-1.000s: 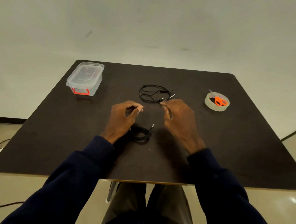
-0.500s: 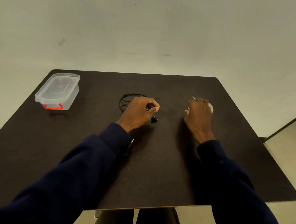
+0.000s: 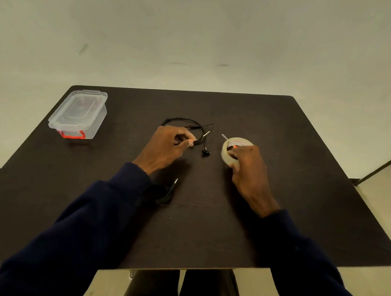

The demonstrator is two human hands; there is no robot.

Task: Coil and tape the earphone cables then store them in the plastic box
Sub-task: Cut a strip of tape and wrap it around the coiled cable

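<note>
A loose black earphone cable [image 3: 186, 122] lies at the middle of the dark table [image 3: 300, 198]. My left hand [image 3: 167, 146] pinches part of that cable near its plug, and one earbud [image 3: 205, 152] rests just to the right. My right hand [image 3: 248, 166] grips a roll of clear tape [image 3: 229, 147] with orange-handled scissors [image 3: 226, 141] lying on top of it. A second, coiled black cable [image 3: 167, 195] sits by my left sleeve, partly hidden. The clear plastic box [image 3: 78, 114] with its lid on and an orange latch stands at the far left.
Pale floor surrounds the table. My legs show below the table's near edge. A dark strip runs along the floor at the far right.
My left hand reached forward from the coiled cable to the loose cable and pinched it. My right hand went to the tape roll and has drawn it left, toward the middle.
</note>
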